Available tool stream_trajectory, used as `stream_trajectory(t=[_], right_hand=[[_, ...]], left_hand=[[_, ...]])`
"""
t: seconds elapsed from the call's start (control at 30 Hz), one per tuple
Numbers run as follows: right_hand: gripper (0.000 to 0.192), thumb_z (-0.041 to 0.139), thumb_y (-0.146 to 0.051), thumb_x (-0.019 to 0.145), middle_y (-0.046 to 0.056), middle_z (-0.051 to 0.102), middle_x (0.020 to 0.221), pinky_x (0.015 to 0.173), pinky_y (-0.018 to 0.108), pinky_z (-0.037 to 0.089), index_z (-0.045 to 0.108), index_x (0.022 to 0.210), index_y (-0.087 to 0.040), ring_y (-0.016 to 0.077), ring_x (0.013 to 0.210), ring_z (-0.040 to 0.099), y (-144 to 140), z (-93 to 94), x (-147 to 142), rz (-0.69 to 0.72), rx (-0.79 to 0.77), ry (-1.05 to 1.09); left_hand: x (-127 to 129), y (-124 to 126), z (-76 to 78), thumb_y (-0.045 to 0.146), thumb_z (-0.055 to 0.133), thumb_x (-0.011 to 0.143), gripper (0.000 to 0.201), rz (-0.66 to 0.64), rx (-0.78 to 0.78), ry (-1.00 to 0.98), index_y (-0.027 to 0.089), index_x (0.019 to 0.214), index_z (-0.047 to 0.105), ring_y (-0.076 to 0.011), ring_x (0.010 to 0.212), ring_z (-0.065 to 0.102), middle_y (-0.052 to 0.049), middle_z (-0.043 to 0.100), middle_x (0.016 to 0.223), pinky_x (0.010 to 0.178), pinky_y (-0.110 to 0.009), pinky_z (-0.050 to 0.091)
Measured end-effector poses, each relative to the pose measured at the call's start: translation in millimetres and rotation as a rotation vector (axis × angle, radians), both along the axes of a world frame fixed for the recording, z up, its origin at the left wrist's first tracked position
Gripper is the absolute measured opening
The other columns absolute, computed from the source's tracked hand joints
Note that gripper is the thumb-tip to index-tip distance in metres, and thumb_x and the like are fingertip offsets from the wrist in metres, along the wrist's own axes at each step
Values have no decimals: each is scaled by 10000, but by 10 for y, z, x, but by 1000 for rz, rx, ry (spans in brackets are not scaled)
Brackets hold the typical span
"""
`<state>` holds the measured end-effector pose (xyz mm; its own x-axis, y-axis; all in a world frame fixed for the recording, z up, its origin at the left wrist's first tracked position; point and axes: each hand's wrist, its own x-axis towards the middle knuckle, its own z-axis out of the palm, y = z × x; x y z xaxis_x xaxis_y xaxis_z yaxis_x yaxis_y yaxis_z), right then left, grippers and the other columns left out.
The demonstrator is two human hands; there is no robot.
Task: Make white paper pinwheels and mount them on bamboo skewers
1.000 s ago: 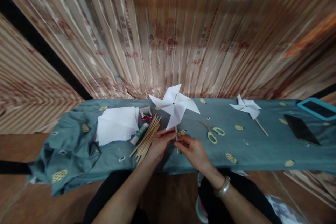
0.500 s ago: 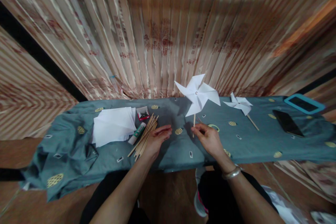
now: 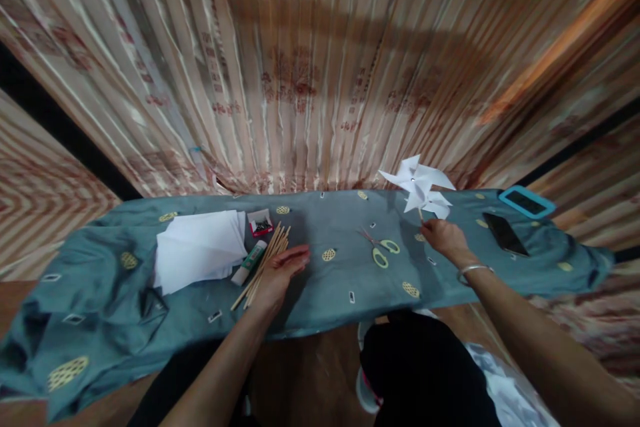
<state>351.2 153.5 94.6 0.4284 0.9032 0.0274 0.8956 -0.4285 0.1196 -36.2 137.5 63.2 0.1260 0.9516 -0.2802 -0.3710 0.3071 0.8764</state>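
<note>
My right hand (image 3: 444,239) pinches the wooden stick of a white paper pinwheel (image 3: 421,178), holding it upright at the right of the cloth-covered table. A second paper pinwheel (image 3: 436,205) shows partly behind the first, its stick hidden. My left hand (image 3: 280,272) hovers with stretched fingers, holding nothing. It is nearest a bundle of wooden sticks (image 3: 267,257). Beside these are a glue stick (image 3: 249,263) and a small box of pins or tacks (image 3: 261,222). Between my hands lie open scissors (image 3: 384,252) with pale green handles.
A stack of white paper (image 3: 200,247) lies at the left. A black phone (image 3: 505,234) and a blue-framed device (image 3: 527,201) lie at the far right. Bunched grey-green cloth (image 3: 105,300) covers the left end. Behind the table hangs a patterned curtain (image 3: 300,80).
My right hand has carried the pinwheel to the right, in front of the second pinwheel. The scissors are now uncovered. My left hand stays open near the sticks. The view has shifted right.
</note>
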Motion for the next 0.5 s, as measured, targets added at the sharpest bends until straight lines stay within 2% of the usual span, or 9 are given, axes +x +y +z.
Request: stream_trajectory(t=[0.13,0.23,0.5], right_hand=[[317,517,-313,906,222,719,1031,694,337,458,711,1039,-100,314,915,696,-117,-133,445,-115,-74,-18],[320,510,-294,905,240,713,1029,723,353,478,708,1039,-81,328,942,695,-115,-229,676,-165,-93,-17],[335,497,-310,903,280,712,897,703,429,510,734,904,-74,361,850,710,13,-429,991,-177,0,0]], left_hand=[[-100,25,-44,306,849,512,354,16,-4,57,167,827,768,-216,809,684,-83,758,826,723,-292,501],[-170,35,-80,304,852,526,352,21,-26,84,180,846,774,-215,825,688,-85,761,848,728,-280,502],[-246,26,-96,287,856,504,332,62,-54,104,171,804,777,-211,797,684,-83,753,814,735,-285,512]])
